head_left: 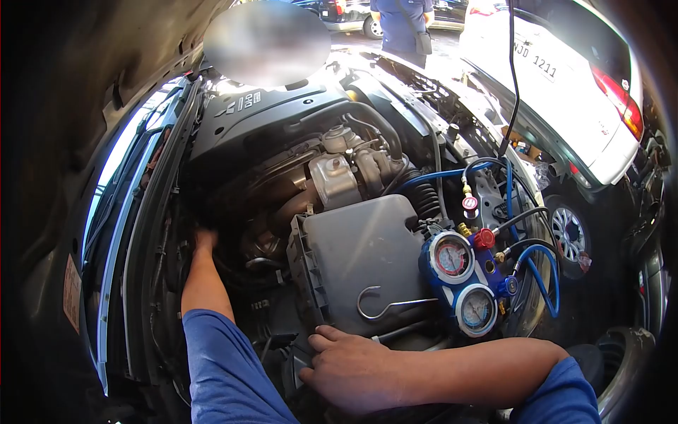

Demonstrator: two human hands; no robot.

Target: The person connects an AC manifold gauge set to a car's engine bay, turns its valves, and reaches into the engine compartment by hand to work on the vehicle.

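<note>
My left hand [205,239] reaches deep into the gap between the engine and the bulkhead. Its fingers disappear in shadow, so whatever they touch is hidden. My right hand [351,367] rests by the near edge of a grey plastic air filter box [364,247], its fingers bent but apart and nothing visible in them. On the box lies a metal hook [385,309], attached to a blue manifold gauge set [462,283] with two round dials. Beyond the box sit a metal heat shield [333,180] and a black engine cover [265,116].
The raised hood [56,141] hangs over the left side. Blue hoses [554,283] loop from the gauges, and a black cable [513,78] drops from above. A white car [544,85] stands at the right. A person [401,28] stands beyond the engine bay.
</note>
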